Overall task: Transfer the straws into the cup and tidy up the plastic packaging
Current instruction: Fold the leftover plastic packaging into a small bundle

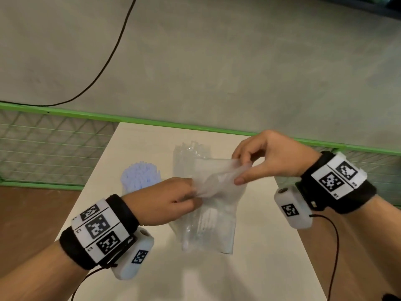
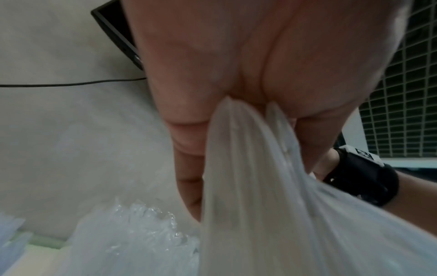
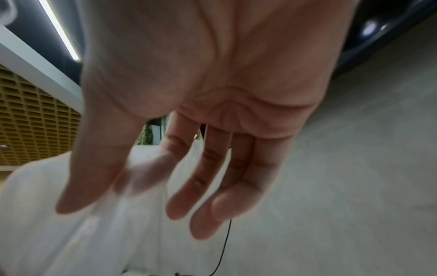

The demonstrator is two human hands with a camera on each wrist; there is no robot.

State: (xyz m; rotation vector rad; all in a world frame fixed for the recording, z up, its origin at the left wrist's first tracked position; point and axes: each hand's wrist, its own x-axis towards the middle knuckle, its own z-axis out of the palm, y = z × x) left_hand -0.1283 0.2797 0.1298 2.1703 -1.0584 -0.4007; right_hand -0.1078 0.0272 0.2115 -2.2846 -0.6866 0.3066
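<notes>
Over the white table [image 1: 271,268], a clear plastic wrapper [image 1: 217,178] is stretched between my two hands. My left hand [image 1: 192,193] grips its left end, and the film is bunched in the palm [image 2: 246,168]. My right hand [image 1: 240,172] pinches the right end between thumb and forefinger; the wrapper [image 3: 144,175] looks blurred there. Below the wrapper, a heap of crinkled clear packaging [image 1: 208,227] lies on the table. A cup packed with pale blue straws [image 1: 141,175] stands upright just beyond my left wrist, partly hidden by it.
A green-framed mesh fence [image 1: 54,148] runs behind the table. A black cable [image 1: 112,53] lies across the grey floor beyond it. Brown floor shows on both sides of the narrow table. Thin black leads hang from both wrist cameras.
</notes>
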